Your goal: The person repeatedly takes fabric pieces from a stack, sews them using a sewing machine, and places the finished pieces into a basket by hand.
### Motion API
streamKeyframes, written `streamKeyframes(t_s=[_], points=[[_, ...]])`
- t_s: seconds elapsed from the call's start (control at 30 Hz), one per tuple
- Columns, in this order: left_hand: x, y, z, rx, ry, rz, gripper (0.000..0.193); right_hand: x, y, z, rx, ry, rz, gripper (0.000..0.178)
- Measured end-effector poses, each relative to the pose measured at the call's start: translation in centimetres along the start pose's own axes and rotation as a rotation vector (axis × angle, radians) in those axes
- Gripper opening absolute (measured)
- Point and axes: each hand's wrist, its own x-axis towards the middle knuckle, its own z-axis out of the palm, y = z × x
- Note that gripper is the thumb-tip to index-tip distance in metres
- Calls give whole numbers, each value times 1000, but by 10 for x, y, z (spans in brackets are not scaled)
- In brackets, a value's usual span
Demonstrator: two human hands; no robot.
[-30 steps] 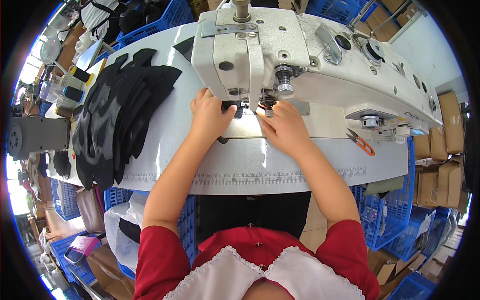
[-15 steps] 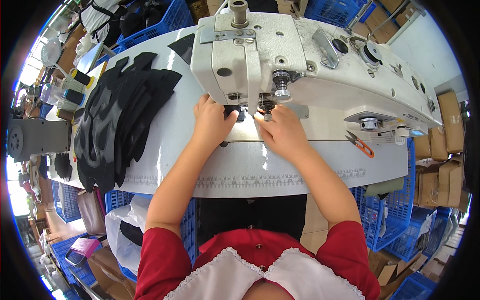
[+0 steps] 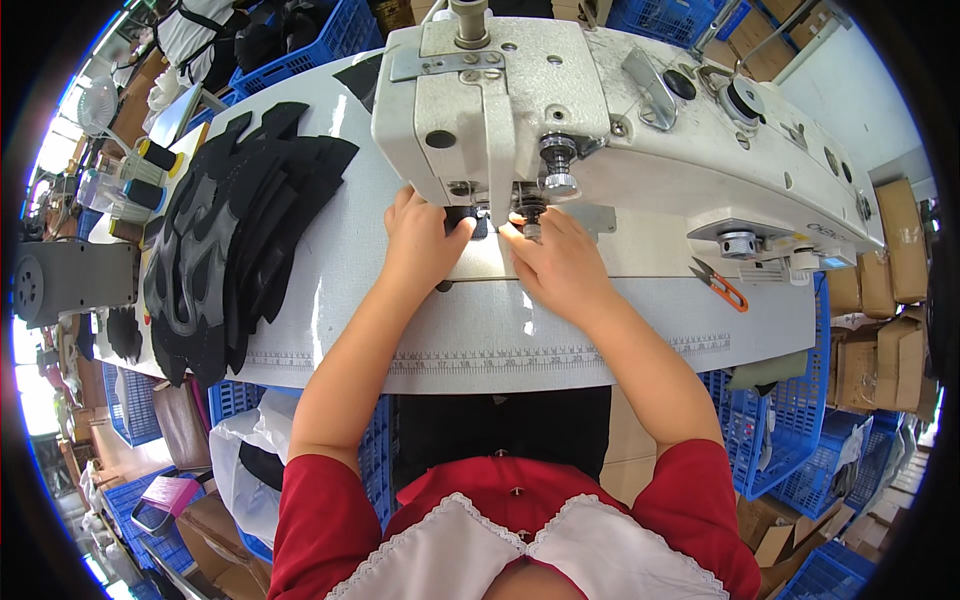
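Note:
A white sewing machine (image 3: pixel 410 120) stands before me, its presser foot and needle area between my hands. Under it lies a small black fabric piece (image 3: pixel 479 229), mostly covered by the fingers and the machine head. My left hand (image 3: pixel 425 243) is closed on the left part of this piece, with the thumb pressing beside the foot. From the other side my right hand (image 3: pixel 560 262) pinches the edge close to the needle; a tension knob hides some of its fingertips. Left of the machine lies a stack of black cut fabric pieces (image 3: pixel 215 240) with grey shiny patterns.
Orange-handled thread snips (image 3: pixel 722 287) lie right on the table (image 3: pixel 560 350). A printed ruler scale runs along the table's front. Thread spools (image 3: pixel 158 155) and a grey motor-like unit (image 3: pixel 75 280) are at far left. Blue crates (image 3: pixel 780 430) and cardboard boxes (image 3: pixel 900 360) surround the table.
The whole view has shifted slightly. Both hands stay beside the needle, the right fingertips a touch nearer the left hand. The grip on the fabric looks the same.

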Motion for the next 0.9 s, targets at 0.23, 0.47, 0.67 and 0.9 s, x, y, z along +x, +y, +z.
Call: streamKeyframes(t_s=[0.23, 0.47, 0.67, 0.9], points=[[5, 0, -1, 11, 8, -11, 29, 2, -4, 0, 18, -29, 11, 7], [11, 0, 3, 90, 67, 12, 27, 0, 1, 5, 27, -4, 8, 10], [18, -1, 4, 44, 136, 60, 20, 2, 1, 6, 50, -10, 35, 12], [25, -8, 9, 130, 138, 66, 20, 1, 1, 9, 30, -25, 44, 15]])
